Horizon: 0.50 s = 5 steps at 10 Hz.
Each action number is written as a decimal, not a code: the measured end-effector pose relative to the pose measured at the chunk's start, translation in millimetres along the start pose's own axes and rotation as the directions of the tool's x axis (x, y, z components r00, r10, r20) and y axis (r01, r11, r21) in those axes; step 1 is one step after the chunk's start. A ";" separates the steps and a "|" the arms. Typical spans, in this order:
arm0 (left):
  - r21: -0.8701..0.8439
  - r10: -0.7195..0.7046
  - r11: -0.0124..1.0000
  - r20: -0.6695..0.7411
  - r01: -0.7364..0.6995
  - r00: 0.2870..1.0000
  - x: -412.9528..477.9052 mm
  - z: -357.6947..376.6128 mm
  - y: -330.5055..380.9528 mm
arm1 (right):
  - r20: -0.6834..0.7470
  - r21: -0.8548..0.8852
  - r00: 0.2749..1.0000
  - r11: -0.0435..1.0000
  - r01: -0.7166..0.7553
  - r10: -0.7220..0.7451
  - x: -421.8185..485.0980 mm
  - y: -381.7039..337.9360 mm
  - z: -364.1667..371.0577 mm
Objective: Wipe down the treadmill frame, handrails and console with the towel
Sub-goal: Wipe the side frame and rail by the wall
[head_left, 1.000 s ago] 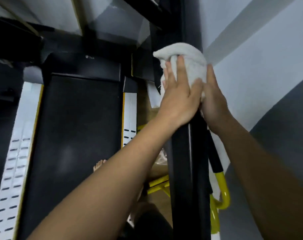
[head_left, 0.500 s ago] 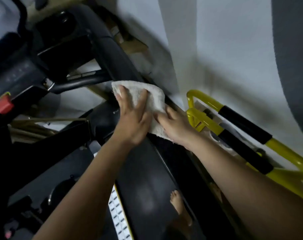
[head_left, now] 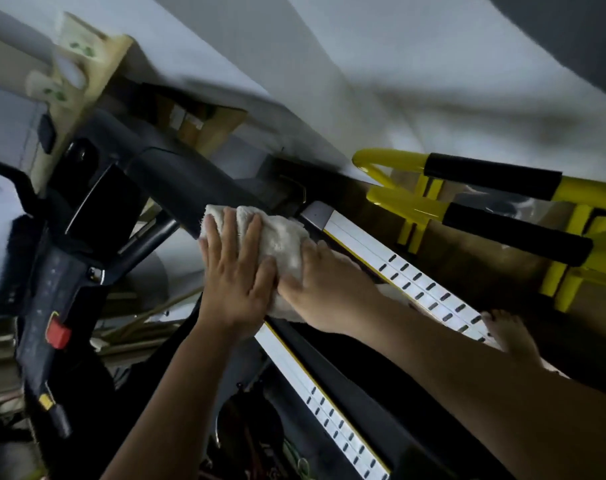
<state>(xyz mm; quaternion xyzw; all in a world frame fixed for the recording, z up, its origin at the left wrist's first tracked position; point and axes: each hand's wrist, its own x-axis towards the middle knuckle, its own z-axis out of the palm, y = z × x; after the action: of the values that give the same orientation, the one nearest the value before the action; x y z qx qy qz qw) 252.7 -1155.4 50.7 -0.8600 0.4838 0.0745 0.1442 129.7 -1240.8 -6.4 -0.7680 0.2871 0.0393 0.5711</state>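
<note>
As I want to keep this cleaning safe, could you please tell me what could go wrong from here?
Both the left hand and right hand are on the towel against the dark frame, so neither braces elsewhere; with a bare foot at the side rail, a slip seems possible. Wiping on toward the console, the towel might snag the red button.
</note>
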 end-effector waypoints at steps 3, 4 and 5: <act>0.395 0.073 0.893 0.349 -0.217 0.934 92.4 -8.5 -7.4 | 0.293 0.512 0.951 0.857 -0.065 -0.103 62.5 41.6 -9.2; 0.269 0.105 0.948 0.234 -0.168 0.967 73.8 -5.5 9.0 | 0.244 0.485 0.960 0.874 0.000 -0.136 44.0 53.4 -6.2; 0.044 0.188 0.981 0.034 -0.190 0.982 28.2 2.4 29.9 | 0.272 0.279 0.946 0.955 0.098 -0.176 12.2 59.4 -19.6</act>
<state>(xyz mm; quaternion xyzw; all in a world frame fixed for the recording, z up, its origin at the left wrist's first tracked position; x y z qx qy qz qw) 242.0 -1192.2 35.6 -0.8054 0.5626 0.0891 0.1638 105.7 -1274.1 -55.2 -0.6897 0.1469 0.0746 0.7051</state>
